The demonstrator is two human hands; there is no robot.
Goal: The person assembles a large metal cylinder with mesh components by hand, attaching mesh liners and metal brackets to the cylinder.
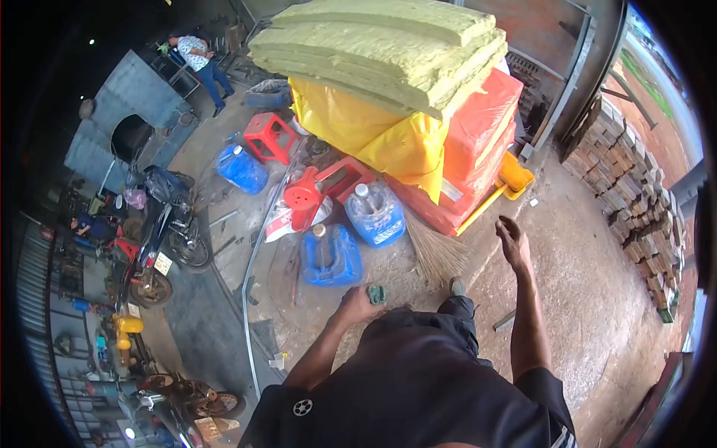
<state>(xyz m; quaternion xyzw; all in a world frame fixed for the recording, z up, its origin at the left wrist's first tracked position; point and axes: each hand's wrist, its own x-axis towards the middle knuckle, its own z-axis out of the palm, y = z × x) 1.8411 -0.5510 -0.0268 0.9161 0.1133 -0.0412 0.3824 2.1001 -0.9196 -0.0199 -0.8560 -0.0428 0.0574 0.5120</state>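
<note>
My left hand (357, 305) is closed around a small green object (376, 295), held low in front of my dark trousers; its kind cannot be made out. Out to the right, my right hand (513, 245) hangs over the floor with fingers loosely bent and apart, and nothing shows in it. Nearest my left hand stands a blue plastic jerrycan (331, 257), with a second blue jerrycan (374, 216) just behind it. A straw broom (438, 257) lies on the floor between my hands.
Ahead, yellowish insulation slabs (373, 52) top a stack wrapped in yellow (373, 142) and red sheeting (482, 142). Red plastic stools (270, 137) stand to its left. Stacked bricks (627, 187) line the right. Motorcycles (153, 287) and a person (200, 63) are at left.
</note>
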